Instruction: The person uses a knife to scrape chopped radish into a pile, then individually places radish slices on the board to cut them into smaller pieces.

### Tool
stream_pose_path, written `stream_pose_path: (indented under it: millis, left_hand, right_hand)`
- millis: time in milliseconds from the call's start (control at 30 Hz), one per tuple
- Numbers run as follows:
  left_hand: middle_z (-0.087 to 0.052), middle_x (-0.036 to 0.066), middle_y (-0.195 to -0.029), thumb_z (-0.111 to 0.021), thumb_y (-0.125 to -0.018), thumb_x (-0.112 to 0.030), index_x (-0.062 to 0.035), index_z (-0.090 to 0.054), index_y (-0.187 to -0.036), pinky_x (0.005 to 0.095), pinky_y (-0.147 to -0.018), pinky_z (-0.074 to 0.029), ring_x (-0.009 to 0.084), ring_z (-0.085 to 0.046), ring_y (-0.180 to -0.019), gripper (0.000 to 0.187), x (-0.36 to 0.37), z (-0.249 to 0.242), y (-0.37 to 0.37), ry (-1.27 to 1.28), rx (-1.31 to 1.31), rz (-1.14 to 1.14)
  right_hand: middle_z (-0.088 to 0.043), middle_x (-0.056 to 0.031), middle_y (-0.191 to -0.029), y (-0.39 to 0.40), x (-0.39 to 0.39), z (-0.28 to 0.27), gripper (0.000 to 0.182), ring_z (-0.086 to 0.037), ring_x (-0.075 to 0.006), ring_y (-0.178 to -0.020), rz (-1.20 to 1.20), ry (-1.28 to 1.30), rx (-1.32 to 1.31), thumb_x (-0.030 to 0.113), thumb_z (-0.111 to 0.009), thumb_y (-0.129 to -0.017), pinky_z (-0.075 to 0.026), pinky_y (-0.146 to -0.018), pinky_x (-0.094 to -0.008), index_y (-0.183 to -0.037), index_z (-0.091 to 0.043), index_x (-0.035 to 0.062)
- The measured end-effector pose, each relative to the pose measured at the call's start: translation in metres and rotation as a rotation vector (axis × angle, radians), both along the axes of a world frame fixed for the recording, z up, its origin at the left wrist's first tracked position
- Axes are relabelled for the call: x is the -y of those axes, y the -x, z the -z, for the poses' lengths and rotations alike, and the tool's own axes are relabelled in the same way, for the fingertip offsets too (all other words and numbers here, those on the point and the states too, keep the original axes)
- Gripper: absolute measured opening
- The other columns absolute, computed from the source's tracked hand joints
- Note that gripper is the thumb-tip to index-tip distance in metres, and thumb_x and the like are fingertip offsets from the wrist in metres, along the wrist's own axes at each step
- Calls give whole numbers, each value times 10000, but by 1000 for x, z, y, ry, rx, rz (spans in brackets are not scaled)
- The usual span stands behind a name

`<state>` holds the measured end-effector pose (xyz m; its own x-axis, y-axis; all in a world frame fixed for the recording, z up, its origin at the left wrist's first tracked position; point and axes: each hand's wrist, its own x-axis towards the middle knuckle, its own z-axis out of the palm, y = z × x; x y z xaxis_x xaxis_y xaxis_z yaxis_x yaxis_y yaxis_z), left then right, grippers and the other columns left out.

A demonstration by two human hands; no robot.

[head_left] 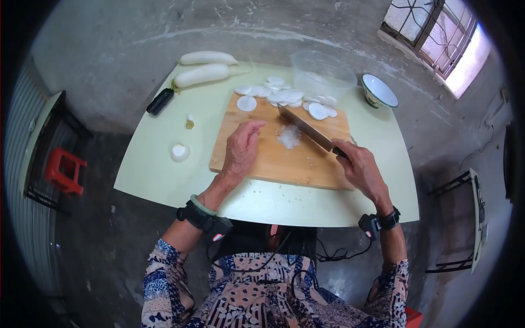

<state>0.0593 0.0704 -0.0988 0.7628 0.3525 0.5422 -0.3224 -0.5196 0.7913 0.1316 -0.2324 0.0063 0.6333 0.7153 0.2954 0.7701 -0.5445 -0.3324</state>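
My right hand (361, 167) grips the black handle of a broad-bladed kitchen knife (306, 127). Its blade slants up and left across the wooden cutting board (251, 156). Just left of the blade lies a small heap of finely cut white radish (290, 135). My left hand (243, 145) is over the board's left part, fingers stretched toward the heap and apart from the knife; nothing shows in it. Round white radish slices (284, 95) overlap along the board's far edge, and one slice (246, 103) sits separately at the far left.
Behind the board stands a clear plastic bowl (322, 71), with an enamel bowl (379, 91) at its right. Two whole white radishes (202, 75) and a black object (160, 101) lie back left. Radish trimmings (179, 152) rest left of the board. A red stool (65, 170) stands on the floor.
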Motion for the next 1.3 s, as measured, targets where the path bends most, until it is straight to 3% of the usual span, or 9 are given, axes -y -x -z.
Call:
stream_pose_path:
  millis: [400,500,567,600,633,700,733,1033,1300]
  left_hand:
    - [-751,130,-1070,-493,-981,67,-10,-674,-1185,327,-897,-574,227,-740,-1027,283,2,-2,0,6,-53,-8]
    - [-754,131,-1064,-502,-973,70,-7,-675,-1184,324,-904,-575,221,-740,-1034,283,1,-3,2,-26,-102,-19]
    - [-756,126,-1064,-513,-969,70,-11,-678,-1187,322,-903,-576,208,-740,-1025,285,1,-3,1,-28,-98,-25]
    - [-756,126,-1064,-513,-969,70,-11,-678,-1187,322,-903,-576,208,-740,-1025,285,1,-3,1,-27,-99,-20]
    - [-757,120,-1061,-518,-966,71,-15,-680,-1187,317,-900,-575,200,-739,-1018,288,1,-3,1,-17,-96,-15]
    - [-758,113,-1059,-523,-963,73,-19,-682,-1188,313,-897,-573,192,-739,-1011,290,1,-2,1,-5,-96,-5]
    - [-759,108,-1057,-529,-971,65,-23,-684,-1186,309,-889,-572,187,-740,-999,280,1,-1,1,-23,-82,-6]
    - [-758,93,-1050,-565,-1014,10,-28,-693,-1168,293,-845,-573,169,-740,-948,203,0,6,-3,-79,-23,-14]
    - [-739,78,-1019,-591,-1007,-3,-29,-696,-1157,285,-819,-565,154,-720,-913,184,0,3,-1,-87,-30,-1]
  right_hand:
    - [-685,-159,-988,48,7,0,428,-690,-394,-823,46,126,78,-12,-631,-925,-569,-708,-472,-1339,-580,84]
    - [-691,-171,-969,51,11,6,424,-695,-393,-859,75,5,48,-20,-620,-937,-561,-702,-453,-1351,-586,67]
    - [-664,-184,-892,52,16,10,412,-699,-353,-816,93,-218,-63,-24,-602,-959,-543,-691,-415,-1365,-591,47]
    - [-627,-135,-794,60,17,2,378,-650,-236,-698,201,-236,-281,11,-581,-986,-510,-653,-354,-1364,-600,21]
    - [-627,-135,-794,63,20,-2,378,-650,-236,-698,207,-235,-282,11,-581,-986,-510,-653,-354,-1364,-600,21]
    - [-601,-55,-786,66,30,-6,372,-562,-118,-651,321,-359,-675,50,-567,-996,-475,-613,-293,-1364,-598,15]
    - [-602,-15,-806,65,36,-4,384,-542,-69,-641,314,-383,-738,80,-563,-998,-446,-570,-253,-1372,-586,-2]
    - [-664,-70,-838,76,65,22,414,-581,-98,-601,315,-643,-993,117,-615,-998,-442,-516,-239,-1374,-551,-44]
    - [-608,-28,-834,94,48,6,401,-578,-74,-651,303,-518,-887,102,-581,-1027,-457,-539,-235,-1405,-541,-27]
